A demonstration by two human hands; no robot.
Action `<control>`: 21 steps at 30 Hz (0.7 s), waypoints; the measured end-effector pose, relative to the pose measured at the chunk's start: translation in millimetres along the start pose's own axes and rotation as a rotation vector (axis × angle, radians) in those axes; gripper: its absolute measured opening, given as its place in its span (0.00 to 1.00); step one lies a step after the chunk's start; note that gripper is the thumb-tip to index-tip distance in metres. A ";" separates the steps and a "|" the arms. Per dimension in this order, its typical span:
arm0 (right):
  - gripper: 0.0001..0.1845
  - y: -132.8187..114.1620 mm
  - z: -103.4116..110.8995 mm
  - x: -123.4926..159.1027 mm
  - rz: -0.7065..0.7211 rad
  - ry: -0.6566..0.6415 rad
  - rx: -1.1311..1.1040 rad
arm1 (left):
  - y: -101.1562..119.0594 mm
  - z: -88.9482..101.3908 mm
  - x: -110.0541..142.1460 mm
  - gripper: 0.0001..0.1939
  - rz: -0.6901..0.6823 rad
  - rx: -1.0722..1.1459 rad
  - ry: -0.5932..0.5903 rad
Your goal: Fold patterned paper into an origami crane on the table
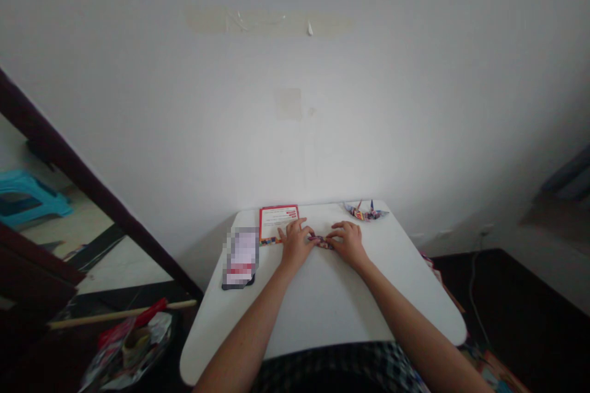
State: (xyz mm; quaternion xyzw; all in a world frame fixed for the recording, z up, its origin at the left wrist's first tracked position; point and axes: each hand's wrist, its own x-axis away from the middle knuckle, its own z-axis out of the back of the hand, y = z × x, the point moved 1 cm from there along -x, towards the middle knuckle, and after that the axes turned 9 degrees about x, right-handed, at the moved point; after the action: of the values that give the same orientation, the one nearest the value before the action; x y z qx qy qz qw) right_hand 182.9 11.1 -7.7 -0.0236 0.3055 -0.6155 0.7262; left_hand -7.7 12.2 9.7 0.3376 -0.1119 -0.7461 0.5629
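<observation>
Presently the fingertips of both hands are pressed together on a small folded strip of printed paper (324, 242), which lies between them near the far part of the table. The left hand (295, 242) pinches its left end between thumb and forefinger, while the other fingers are spread loosely. The right hand (349, 243) holds the right end, with its fingers bent close together; how the thumb sits below them, I cannot tell well. The long axis of the strip goes from one hand to the other, its right end a little closer to the person. So neither hand is nearer; each has one end. Just beside the left hand, partly behind it, is a red-bordered card (276, 223). More outward, to the left, lies a phone (242, 256), and beyond the right hand is an origami crane (366, 215), near the far edge of the white table (332, 313).
</observation>
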 end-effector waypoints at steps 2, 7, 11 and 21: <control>0.05 0.7 -0.2 -1.0 -0.005 -0.002 -0.022 | 1.0 0.7 -0.1 0.08 0.012 -0.007 -0.007; 0.07 6.4 1.0 -4.9 0.003 0.035 -0.092 | 0.3 -0.4 -0.3 0.16 0.041 -0.021 0.020; 0.07 9.6 9.4 -4.9 0.029 0.129 -0.045 | -0.3 -1.4 0.1 0.18 0.043 -0.011 0.040; 0.09 1.3 18.0 -0.1 0.045 0.109 0.057 | -0.3 -1.4 0.6 0.16 0.056 -0.016 0.023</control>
State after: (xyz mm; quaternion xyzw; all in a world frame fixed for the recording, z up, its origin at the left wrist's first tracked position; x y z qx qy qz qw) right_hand 192.5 5.4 6.5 0.0374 0.3275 -0.6079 0.7224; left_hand -7.1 12.0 8.2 0.3384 -0.1090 -0.7271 0.5873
